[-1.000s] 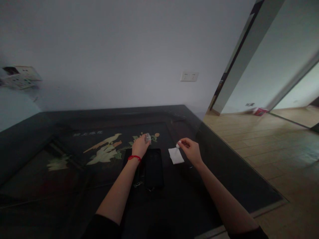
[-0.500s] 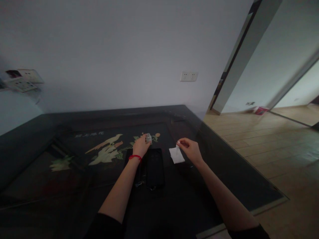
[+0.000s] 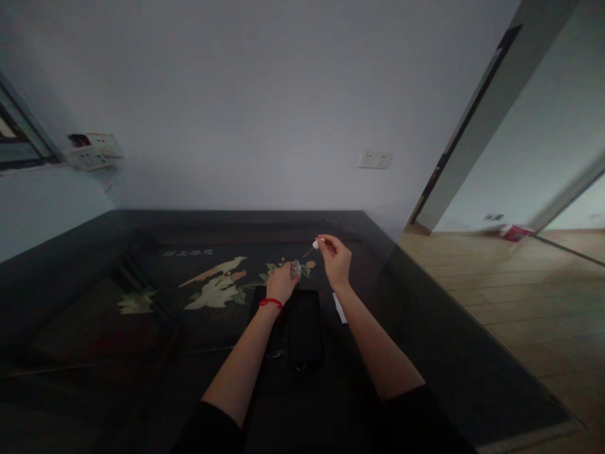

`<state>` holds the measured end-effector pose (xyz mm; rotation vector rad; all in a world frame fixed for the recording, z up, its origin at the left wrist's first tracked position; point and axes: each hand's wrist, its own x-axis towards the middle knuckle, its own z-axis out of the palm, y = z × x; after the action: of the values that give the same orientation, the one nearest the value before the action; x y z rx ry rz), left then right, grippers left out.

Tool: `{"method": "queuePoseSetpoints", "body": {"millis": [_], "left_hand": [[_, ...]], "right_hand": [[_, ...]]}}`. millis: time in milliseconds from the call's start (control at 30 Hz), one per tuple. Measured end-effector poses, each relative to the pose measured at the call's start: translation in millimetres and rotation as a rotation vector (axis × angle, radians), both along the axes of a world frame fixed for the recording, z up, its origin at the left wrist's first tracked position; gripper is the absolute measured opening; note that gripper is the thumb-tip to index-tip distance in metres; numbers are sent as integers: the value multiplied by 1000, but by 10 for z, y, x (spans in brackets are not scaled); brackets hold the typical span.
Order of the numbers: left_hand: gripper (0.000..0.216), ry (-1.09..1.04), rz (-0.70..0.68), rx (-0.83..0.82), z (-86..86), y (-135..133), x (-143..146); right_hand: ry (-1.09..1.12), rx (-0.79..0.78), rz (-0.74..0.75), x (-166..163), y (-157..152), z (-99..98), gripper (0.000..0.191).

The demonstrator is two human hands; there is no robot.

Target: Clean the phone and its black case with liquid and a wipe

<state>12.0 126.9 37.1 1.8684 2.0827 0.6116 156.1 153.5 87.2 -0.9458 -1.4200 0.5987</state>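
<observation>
My left hand (image 3: 282, 282), with a red cord at the wrist, is closed around a small clear bottle (image 3: 295, 270) just above the dark table. Up and to the right of the bottle, my right hand (image 3: 336, 260) pinches a dropper (image 3: 315, 244) by its white top. The dropper's thin clear tube slants down to the left toward the bottle mouth, apart from it. Partly hidden behind my right forearm lies a white tissue (image 3: 339, 309). A black phone-like slab (image 3: 304, 331) rests on the table between my forearms.
The glossy dark table (image 3: 401, 353) carries an inlaid bird-and-flower picture (image 3: 215, 290). It meets a pale wall with a socket plate (image 3: 375, 159) at the back. A wooden floor (image 3: 510, 284) lies beyond its right edge, with a red-and-white bucket (image 3: 517, 232) by the far wall.
My right hand has lifted the dropper off the tissue and carried it up and left toward the bottle. My left hand still holds the bottle. The view has shifted slightly.
</observation>
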Motion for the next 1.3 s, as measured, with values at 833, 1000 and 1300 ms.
{"method": "queuePoseSetpoints", "body": {"millis": [833, 1000, 1300], "left_hand": [[35, 55, -45, 30, -92, 16, -41], [35, 72, -38, 21, -97, 42, -31], [36, 85, -38, 19, -103, 32, -21]], "right_hand": [[-662, -84, 86, -343, 161, -256, 10], [-676, -78, 32, -353, 122, -258, 7], [-617, -106, 22, -419, 154, -343, 9]]}}
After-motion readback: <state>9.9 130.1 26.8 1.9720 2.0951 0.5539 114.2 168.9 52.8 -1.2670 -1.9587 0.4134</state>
